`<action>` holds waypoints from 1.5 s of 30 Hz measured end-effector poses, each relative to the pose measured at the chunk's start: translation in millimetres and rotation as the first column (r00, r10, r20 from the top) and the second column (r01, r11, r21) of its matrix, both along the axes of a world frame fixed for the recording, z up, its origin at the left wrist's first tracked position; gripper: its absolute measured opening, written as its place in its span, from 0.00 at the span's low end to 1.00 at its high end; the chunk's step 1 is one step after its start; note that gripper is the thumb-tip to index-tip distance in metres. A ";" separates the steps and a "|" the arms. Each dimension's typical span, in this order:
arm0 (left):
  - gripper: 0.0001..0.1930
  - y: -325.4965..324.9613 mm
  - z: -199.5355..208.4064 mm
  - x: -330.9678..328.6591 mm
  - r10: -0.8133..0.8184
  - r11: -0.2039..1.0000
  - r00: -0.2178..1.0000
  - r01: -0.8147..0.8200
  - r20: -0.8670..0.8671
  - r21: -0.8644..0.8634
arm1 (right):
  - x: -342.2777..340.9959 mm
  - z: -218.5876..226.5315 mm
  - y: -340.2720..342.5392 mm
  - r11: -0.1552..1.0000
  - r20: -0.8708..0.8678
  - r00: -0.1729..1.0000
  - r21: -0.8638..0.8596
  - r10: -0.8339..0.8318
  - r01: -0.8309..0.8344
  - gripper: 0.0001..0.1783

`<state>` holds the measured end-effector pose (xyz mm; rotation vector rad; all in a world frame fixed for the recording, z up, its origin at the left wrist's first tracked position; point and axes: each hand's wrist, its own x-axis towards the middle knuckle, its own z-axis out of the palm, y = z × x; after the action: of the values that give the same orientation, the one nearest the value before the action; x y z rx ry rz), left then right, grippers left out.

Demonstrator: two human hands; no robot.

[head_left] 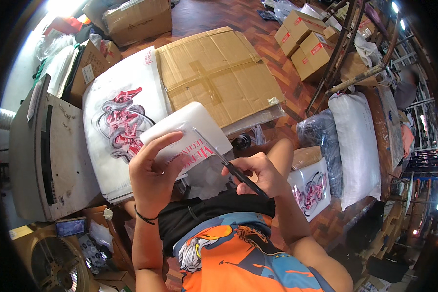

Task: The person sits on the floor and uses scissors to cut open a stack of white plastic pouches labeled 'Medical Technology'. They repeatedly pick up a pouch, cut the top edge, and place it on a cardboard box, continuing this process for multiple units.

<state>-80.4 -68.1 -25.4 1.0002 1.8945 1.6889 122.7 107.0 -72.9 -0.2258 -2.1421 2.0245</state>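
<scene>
In front of my lap, my left hand (155, 163) grips a white plastic piece with rounded corners and red print (187, 119) by its left side. The thumb and forefinger lie across its face. My right hand (263, 173) is closed around the black handle of a long slim tool (246, 181). Its thin metal end lies over the right part of the white piece, pointing up and left. The tool's exact kind cannot be made out. Past my left hand lies a stack of white printed plastic sheets (100, 102) with a picture of red parts and a grey hose.
A flattened cardboard sheet (219, 73) lies beyond the stack. A grey metal-sided cabinet (68, 151) stands at left, above a fan (53, 263). To the right are cardboard boxes (314, 58), a metal frame (338, 53), a long white sack (355, 146) and a printed packet (311, 190).
</scene>
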 end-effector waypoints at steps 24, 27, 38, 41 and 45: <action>0.22 -2.7 -7.7 5.3 0.068 0.997 0.998 -0.068 0.013 0.034 | -1.3 -7.5 -6.1 0.997 0.010 0.999 0.070 -0.039 0.038 0.25; 0.22 -2.1 -7.4 6.1 0.074 0.996 0.997 -0.075 0.017 0.046 | -1.5 -8.6 -6.8 0.995 0.005 0.999 0.084 -0.051 0.050 0.24; 0.21 -0.9 -7.6 8.0 0.082 0.994 0.997 -0.082 0.000 0.076 | -3.1 -4.9 -8.7 0.991 -0.036 0.997 0.114 -0.070 0.074 0.22; 0.20 -1.0 -11.0 8.5 0.081 0.989 0.995 -0.087 0.053 0.120 | -3.9 -5.5 -8.4 0.990 -0.043 0.997 0.127 -0.060 0.065 0.22; 0.21 -2.1 -10.2 7.3 0.078 0.992 0.996 -0.083 0.052 0.095 | -3.9 -6.0 -9.0 0.991 -0.033 0.997 0.112 -0.069 0.072 0.22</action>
<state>-73.1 -70.2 -35.6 0.9220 1.8608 1.8497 118.8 98.0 -78.8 -0.2500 -2.1903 1.8500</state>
